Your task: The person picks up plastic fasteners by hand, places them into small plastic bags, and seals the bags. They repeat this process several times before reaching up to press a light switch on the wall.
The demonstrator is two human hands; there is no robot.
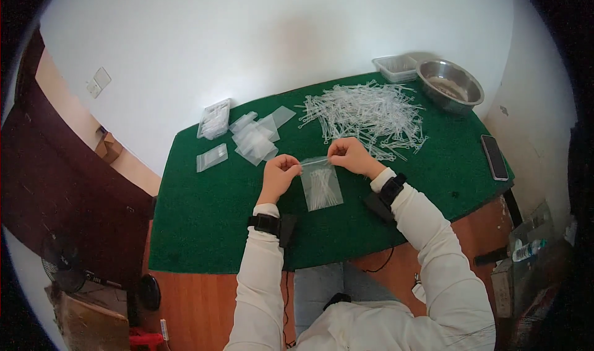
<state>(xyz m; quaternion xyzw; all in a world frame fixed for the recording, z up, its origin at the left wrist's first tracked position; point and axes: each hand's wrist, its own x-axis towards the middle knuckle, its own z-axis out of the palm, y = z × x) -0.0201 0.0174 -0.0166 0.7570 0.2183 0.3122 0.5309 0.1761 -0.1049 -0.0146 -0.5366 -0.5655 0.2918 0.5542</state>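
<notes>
Between my two hands is a clear zip bag [323, 190] with a bundle of thin, pale plastic sticks inside. My left hand [281, 175] pinches the bag's upper left corner. At the upper right corner, my right hand [354, 157] pinches the same top edge. Beyond my right hand spreads a large pile of thin clear plastic sticks [365, 116], some with small looped ends. Several flat clear bags [257, 137] lie overlapping beyond my left hand. A separate small bag [212, 158] rests to their left.
A clear tray with packed contents [215, 118] stands at the green table's [204, 227] far left edge. At the far right are a clear plastic tray [397, 68] and a steel bowl [450, 85]. A phone [494, 157] lies by the right edge.
</notes>
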